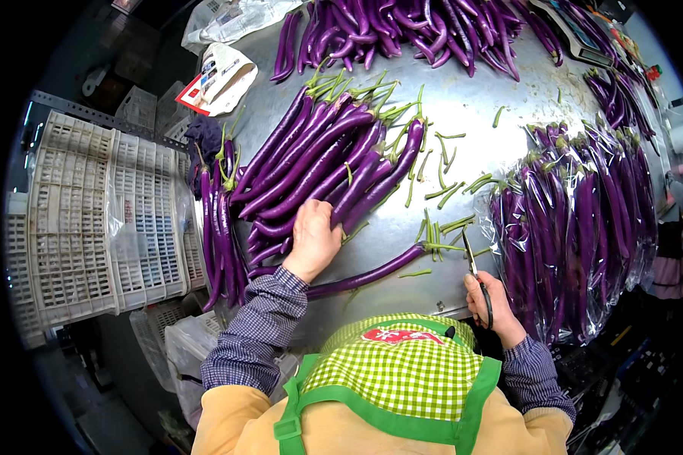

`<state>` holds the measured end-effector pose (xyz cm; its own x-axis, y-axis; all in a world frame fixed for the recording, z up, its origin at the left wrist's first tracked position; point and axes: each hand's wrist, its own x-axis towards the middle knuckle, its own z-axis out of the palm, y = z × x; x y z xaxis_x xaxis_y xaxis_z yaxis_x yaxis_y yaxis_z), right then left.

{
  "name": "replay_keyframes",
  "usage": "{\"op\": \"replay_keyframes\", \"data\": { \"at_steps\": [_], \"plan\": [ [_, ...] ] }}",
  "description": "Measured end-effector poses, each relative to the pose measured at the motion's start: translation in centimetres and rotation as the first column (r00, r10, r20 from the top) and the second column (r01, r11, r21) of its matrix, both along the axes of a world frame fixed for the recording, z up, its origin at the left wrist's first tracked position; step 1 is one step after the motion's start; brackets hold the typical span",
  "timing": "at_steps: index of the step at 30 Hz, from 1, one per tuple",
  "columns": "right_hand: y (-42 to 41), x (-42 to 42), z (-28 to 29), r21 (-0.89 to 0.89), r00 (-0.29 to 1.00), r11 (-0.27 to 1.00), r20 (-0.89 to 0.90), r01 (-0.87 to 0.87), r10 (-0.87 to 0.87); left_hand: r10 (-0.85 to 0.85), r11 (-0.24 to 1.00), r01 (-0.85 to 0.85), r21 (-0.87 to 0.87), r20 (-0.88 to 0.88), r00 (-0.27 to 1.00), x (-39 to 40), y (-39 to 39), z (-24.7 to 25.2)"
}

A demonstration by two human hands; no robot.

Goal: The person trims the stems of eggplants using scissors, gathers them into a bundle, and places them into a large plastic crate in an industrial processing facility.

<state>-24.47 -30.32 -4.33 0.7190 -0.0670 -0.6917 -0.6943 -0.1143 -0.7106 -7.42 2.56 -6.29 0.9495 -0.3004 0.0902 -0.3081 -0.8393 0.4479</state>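
Note:
My left hand [314, 239] rests on the lower end of a pile of long purple eggplants [307, 165] with green stems; its fingertips are partly hidden, so whether it grips one I cannot tell. In my right hand [492, 304] is a pair of scissors [470, 256] with black handles, blades pointing away from me. A single eggplant [375, 274] lies crosswise between my hands, its stem towards the blades. Cut green stem pieces [435, 233] are scattered on the metal table [393, 296] around it.
Eggplants in clear plastic bags [575, 227] lie at the right. More loose eggplants [398, 28] cover the far side, near a scale [575, 34]. Others [219, 239] lie at the left edge, beside white plastic crates [108, 216]. Printed paper [225, 79] lies at the far left.

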Motion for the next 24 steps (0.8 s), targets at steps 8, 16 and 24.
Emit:
{"op": "replay_keyframes", "data": {
  "at_steps": [8, 16, 24],
  "plan": [
    [1.7, -0.4, 0.5, 0.132, 0.987, 0.983, 0.083, 0.129, -0.140, 0.098, 0.978, -0.139, -0.155, -0.248, 0.964, -1.9, -0.3, -1.5],
    [1.3, 1.6, 2.9, 0.128, 0.924, 0.967, 0.345, -0.220, 0.164, -0.167, 0.788, -0.428, -0.443, -0.823, 0.544, -2.0, 1.6, 10.6],
    [2.0, 5.5, 4.3, 0.295, 0.870, 0.860, 0.404, -0.416, 0.282, -0.387, 0.752, -0.509, -0.419, -0.906, 0.173, -2.6, 5.3, 12.4]
  ]
}}
